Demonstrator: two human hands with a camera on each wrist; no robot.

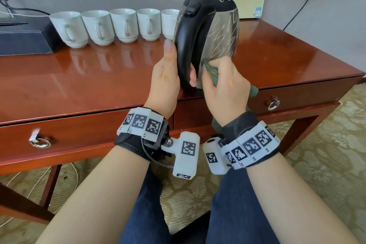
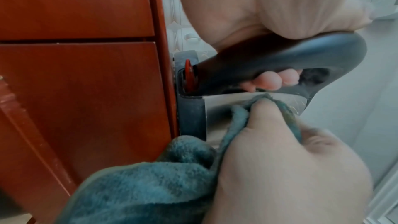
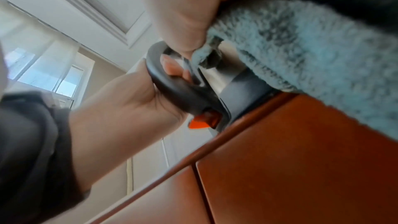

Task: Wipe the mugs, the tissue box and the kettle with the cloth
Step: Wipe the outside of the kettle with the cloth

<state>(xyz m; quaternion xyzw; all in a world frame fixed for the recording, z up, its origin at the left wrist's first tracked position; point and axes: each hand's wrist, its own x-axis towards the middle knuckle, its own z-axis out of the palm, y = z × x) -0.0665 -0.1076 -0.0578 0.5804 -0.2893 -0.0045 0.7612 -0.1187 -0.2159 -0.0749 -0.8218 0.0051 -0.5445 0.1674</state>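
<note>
The kettle point(image 1: 208, 39) stands at the near edge of the desk point(image 1: 83, 77), its steel side streaked with pale scribbles. The left hand point(image 1: 166, 77) is wrapped round the kettle's black handle point(image 1: 186, 45), steadying it. Just right of that handle, the right hand point(image 1: 225, 85) pinches the teal cloth point(image 1: 211, 70) against the kettle's lower wall. Best judged: keep the handle grip firm, press flat, and work upward through the marks. Behind the kettle, the mugs point(image 1: 122, 24) and tissue box point(image 1: 25, 35) line the wall.
</note>
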